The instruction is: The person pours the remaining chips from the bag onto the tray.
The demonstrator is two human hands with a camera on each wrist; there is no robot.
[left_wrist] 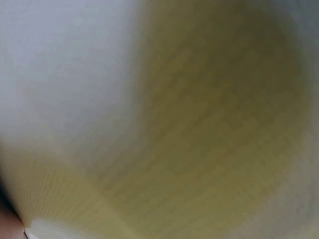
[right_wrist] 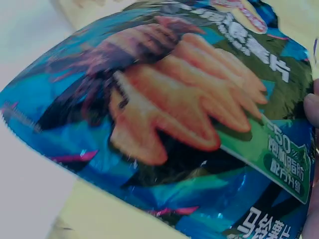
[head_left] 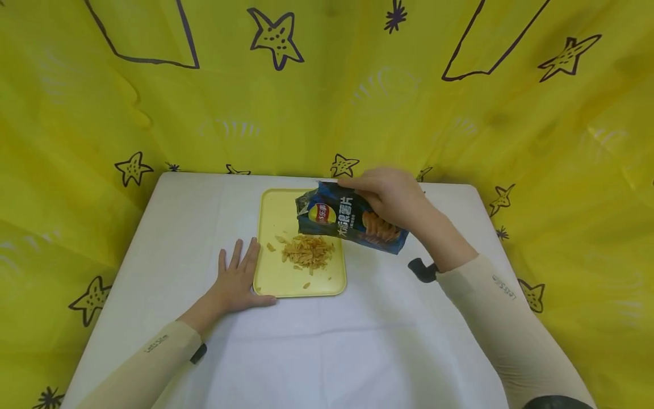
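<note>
A dark blue bag of potato chips (head_left: 352, 218) is tilted over the right side of a yellow tray (head_left: 271, 210), its torn end toward the tray. My right hand (head_left: 395, 196) grips the bag along its upper edge. Close up in the right wrist view, the bag (right_wrist: 164, 99) shows a printed picture of ridged chips. On the tray lies a heap of broken chips (head_left: 309, 251), with a few loose bits around it. Spread flat, my left hand (head_left: 239, 278) rests at the tray's left edge, fingertips at the rim. The left wrist view shows only blurred sleeve cloth.
The tray stands on a white-covered table (head_left: 327, 352). Behind the table and along its sides hangs a yellow curtain (head_left: 327, 113) with drawn stars. A small dark strap end (head_left: 423, 270) sticks out from the right sleeve.
</note>
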